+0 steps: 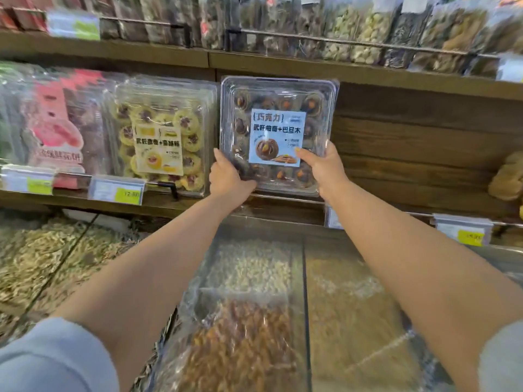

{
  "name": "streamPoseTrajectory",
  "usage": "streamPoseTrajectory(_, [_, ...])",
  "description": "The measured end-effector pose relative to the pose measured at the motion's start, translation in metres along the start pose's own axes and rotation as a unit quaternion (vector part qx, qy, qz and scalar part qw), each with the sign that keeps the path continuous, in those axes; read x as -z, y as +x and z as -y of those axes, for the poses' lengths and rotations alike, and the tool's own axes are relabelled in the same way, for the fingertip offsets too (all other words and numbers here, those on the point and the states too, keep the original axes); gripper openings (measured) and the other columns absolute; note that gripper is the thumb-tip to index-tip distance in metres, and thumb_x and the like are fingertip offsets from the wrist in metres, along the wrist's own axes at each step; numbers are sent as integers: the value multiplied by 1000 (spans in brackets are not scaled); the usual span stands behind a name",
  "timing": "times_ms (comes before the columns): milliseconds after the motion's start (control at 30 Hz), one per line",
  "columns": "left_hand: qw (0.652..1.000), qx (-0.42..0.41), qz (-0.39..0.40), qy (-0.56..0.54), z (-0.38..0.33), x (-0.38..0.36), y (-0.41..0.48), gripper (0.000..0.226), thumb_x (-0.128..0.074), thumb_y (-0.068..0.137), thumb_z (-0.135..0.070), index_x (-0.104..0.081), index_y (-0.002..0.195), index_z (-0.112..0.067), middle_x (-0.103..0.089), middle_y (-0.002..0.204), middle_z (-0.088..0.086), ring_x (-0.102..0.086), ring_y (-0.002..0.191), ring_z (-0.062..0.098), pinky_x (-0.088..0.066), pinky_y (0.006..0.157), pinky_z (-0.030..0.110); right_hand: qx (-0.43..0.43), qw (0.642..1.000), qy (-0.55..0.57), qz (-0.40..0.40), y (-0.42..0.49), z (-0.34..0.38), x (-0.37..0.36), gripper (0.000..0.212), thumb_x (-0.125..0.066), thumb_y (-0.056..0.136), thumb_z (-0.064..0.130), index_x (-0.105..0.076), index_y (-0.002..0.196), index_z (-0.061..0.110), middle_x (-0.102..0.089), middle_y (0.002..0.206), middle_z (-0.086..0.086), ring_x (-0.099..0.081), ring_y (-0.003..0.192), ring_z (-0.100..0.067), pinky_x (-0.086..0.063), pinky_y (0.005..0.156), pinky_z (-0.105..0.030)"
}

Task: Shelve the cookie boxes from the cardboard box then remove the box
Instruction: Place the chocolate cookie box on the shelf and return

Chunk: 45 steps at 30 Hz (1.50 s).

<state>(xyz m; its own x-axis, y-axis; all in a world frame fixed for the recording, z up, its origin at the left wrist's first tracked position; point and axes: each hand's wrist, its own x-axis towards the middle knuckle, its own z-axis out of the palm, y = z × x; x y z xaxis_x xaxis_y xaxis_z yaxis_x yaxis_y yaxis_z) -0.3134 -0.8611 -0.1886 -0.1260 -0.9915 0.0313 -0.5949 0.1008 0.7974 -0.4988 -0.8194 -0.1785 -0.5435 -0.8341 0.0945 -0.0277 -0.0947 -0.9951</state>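
Both bare forearms reached up and forward to the middle shelf, and between them stood the clear plastic cookie box, upright with its face toward the camera. The left grip clasped the box at its lower left corner, thumb lying up the left edge and the other fingers curled under and behind. The right grip clasped the lower right side, thumb pressed on the front at the corner of the blue label, the remaining fingers wrapped round the right edge. Dark chocolate cookies showed in rows through the lid. The box's bottom edge sat at the front of the shelf, though whether it bore on the board or was carried by the hands could not be told. It stood just beside a row of yellow cookie boxes on its left, with pink packets farther left. To its right the wooden back panel lay bare. Price tags hung along the shelf front. Bagged dried goods lined the upper shelf. Below the arms, glass-topped bins held pale nuts and brown raisins. Grey sleeves covered the upper arms.
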Motion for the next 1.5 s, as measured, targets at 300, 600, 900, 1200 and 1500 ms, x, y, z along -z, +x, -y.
streamPoseTrajectory(300, [996,63,47,-29,3,-19,61,91,-56,91,-24,12,151,-12,-22,153,16,-31,137,35,-32,112,45,-22,999,-40,18,65,-25,-8,66,-81,72,32,-47,127,24,-54,128,-4,-61,106,-19,-57,71,-30])
streamPoseTrajectory(600, [991,123,50,-27,5,-24,76,83,-41,95,-23,22,148,-18,-11,157,10,-33,137,30,-35,111,43,3,991,-125,40,85,-47,-12,86,-72,84,26,-11,144,24,-39,130,2,-43,121,-17,-42,102,-35])
streamPoseTrajectory(900, [993,80,78,-46,2,-19,71,87,-50,91,-9,13,150,-21,-37,144,13,-49,115,27,-42,91,34,61,978,-200,-10,82,-54,6,77,-81,73,35,-36,133,16,-47,133,-8,-52,119,-20,-49,96,-35])
streamPoseTrajectory(1200, [993,0,23,-114,7,-18,79,56,-37,100,-13,-10,144,-35,-56,96,3,-61,77,30,-50,69,40,102,970,-219,-5,80,-56,6,76,-76,80,29,-34,141,16,-40,143,-4,-42,129,-16,-35,103,-26])
streamPoseTrajectory(1500, [998,15,-32,-53,2,-24,80,59,-28,103,-19,4,151,-34,-56,123,17,-59,82,34,-42,72,34,81,963,-256,31,85,-58,-2,90,-79,76,34,-25,148,26,-44,143,-4,-45,128,-22,-40,104,-37])
